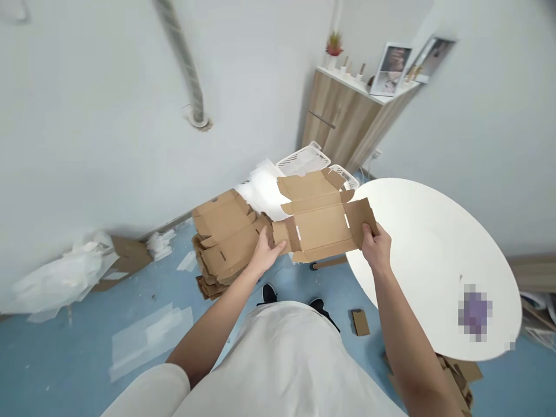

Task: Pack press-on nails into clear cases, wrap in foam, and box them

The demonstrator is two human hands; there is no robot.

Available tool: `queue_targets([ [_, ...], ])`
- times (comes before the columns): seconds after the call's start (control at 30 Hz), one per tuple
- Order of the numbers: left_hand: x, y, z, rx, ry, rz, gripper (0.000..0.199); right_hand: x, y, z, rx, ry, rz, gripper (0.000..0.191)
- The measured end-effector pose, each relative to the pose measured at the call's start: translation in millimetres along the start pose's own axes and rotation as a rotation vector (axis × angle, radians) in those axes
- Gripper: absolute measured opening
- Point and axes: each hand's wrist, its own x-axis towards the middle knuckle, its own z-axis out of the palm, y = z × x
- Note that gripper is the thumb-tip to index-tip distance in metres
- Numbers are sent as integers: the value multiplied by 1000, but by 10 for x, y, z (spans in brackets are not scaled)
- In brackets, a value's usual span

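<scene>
An unfolded cardboard box blank is held up in front of me, between my two hands. My left hand pinches its left side flap, thumb on top. On the opposite side, my right hand grips the right flap, thumb on the upper face and fingers underneath. The blank's far panel and small tabs lie spread out, and its right flap bends upward. Just left of it, a stack of flat cardboard blanks rests by the wall, close to my left hand.
To the right stands a round white table with a blurred purple patch on it. White baskets and white foam wrap lie beyond the blank. A wooden cabinet fills the corner. A small brown box sits on the blue floor.
</scene>
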Motion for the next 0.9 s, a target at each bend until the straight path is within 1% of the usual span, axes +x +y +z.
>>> queue_targets([
  [0.03,29,89,132,-139,-77,36,61,-36,134,-137,21,39,35,45],
  [0.1,57,286,408,-404,-178,66,49,-121,388,-402,51,117,107,45],
  [0.17,61,482,694,-481,-236,71,43,-217,616,-648,62,173,165,45],
  [0.23,63,645,981,-473,-263,88,39,-313,827,-881,66,212,211,44],
  [0.33,86,807,1391,-379,-278,153,36,-452,1144,-1223,53,266,273,41],
  [0.43,120,914,1755,-184,-275,219,35,-590,1468,-1542,12,324,316,39],
  [0.5,143,987,1970,-41,-291,268,34,-680,1671,-1709,-8,342,329,38],
  [0.57,173,1067,2167,73,-323,317,32,-763,1851,-1823,-11,345,327,36],
  [0.67,244,1179,2434,193,-377,366,32,-873,2074,-1900,4,317,343,32],
  [0.77,345,1248,2655,271,-411,399,33,-967,2238,-1897,10,246,432,24],
  [0.83,424,1263,2778,311,-446,424,32,-1019,2319,-1865,3,195,492,18],
  [0.9,509,1259,2888,346,-492,444,32,-1058,2386,-1816,-15,151,544,16],
])
